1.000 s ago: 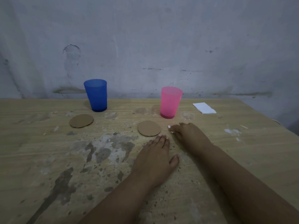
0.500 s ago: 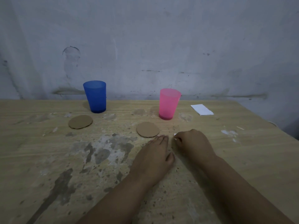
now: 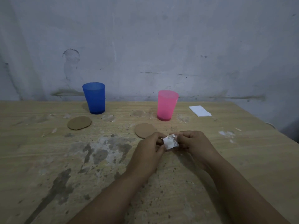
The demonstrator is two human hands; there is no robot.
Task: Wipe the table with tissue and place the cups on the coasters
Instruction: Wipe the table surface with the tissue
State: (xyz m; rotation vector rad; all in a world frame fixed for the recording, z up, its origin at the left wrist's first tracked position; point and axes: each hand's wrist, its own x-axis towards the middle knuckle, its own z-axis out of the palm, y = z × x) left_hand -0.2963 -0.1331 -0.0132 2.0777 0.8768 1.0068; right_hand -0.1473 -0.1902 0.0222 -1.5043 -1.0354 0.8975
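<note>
Both of my hands hold a small soiled white tissue (image 3: 170, 142) just above the table's middle; my left hand (image 3: 148, 152) pinches its left edge and my right hand (image 3: 193, 145) its right edge. A blue cup (image 3: 94, 98) stands upright at the back left, with a round cardboard coaster (image 3: 79, 123) lying in front of it. A pink cup (image 3: 166, 105) stands upright at the back centre. A second coaster (image 3: 144, 130) lies in front of it, partly hidden behind my left fingers. Neither cup touches a coaster.
The wooden table (image 3: 242, 159) is stained with grey patches (image 3: 100, 149) at the centre left. A folded clean white tissue (image 3: 200, 111) lies at the back right. White flecks (image 3: 226, 134) mark the right side. A grey wall (image 3: 145, 46) runs along the table's far edge.
My right hand slid back from near the pink cup with the tissue under it. My left hand lifted off the table, and both hands now grip the raised tissue.
</note>
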